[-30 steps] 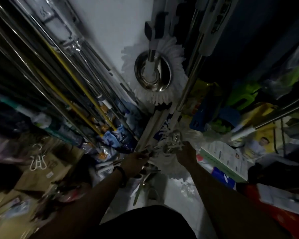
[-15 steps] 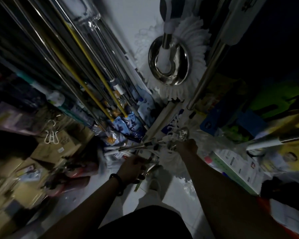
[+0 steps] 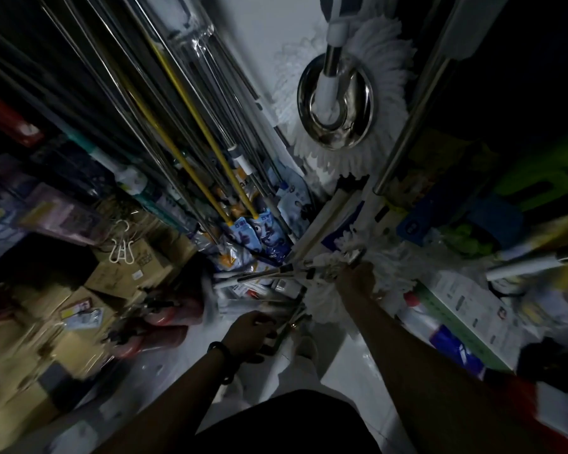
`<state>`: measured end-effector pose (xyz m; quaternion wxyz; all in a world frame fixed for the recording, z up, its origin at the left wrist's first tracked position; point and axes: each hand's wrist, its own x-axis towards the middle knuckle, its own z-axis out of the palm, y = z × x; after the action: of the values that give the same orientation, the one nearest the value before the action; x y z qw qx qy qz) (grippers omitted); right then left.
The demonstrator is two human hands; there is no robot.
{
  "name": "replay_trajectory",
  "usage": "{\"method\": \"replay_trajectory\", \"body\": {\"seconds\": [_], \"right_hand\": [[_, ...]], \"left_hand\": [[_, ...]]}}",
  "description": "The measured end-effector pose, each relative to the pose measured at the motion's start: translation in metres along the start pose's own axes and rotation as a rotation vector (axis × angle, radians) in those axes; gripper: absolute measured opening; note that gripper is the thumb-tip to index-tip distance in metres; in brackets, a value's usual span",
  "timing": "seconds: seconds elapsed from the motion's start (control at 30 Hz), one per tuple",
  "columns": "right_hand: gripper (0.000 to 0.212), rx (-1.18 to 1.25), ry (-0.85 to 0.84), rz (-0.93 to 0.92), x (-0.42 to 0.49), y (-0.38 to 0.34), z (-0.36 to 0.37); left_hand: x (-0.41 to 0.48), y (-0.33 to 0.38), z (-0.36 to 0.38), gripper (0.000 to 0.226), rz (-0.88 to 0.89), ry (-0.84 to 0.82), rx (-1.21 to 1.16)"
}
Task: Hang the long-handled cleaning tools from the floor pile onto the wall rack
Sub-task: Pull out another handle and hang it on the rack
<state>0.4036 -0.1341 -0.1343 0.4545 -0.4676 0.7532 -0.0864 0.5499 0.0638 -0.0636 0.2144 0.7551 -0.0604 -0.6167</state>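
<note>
A single head-worn wide-angle view looks steeply down and forward from above the person's arms, close to the floor pile point(image 3: 269, 283) at centre. Upright handles point(image 3: 191, 126) fan toward 11 o'clock, and a hung mop head point(image 3: 338, 103) sits near 1 o'clock.

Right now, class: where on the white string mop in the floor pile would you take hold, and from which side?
Probably the metal handle just behind the white string mop head, reached from above. The shaft is thin and rigid and lies nearly flat, while the strings are loose. The right hand is already at that head; the left hand closes lower on the handles.
</note>
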Motion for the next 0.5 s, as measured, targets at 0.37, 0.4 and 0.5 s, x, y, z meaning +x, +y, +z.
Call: {"method": "replay_trajectory", "body": {"seconds": [0.37, 0.4, 0.5], "right_hand": [[0.014, 0.218, -0.013, -0.375, -0.159, 0.021, 0.01], [0.014, 0.224, 0.001, -0.402, -0.176, 0.022, 0.006], [0.016, 0.217, 0.085, -0.486, -0.223, 0.026, -0.006]], "left_hand": [[-0.034, -0.018, -0.037, 0.014, 0.081, -0.092, -0.111], [-0.036, -0.025, -0.04, 0.015, 0.068, -0.09, -0.177], [-0.038, -0.047, -0.048, 0.019, 0.041, -0.087, -0.449]]}}
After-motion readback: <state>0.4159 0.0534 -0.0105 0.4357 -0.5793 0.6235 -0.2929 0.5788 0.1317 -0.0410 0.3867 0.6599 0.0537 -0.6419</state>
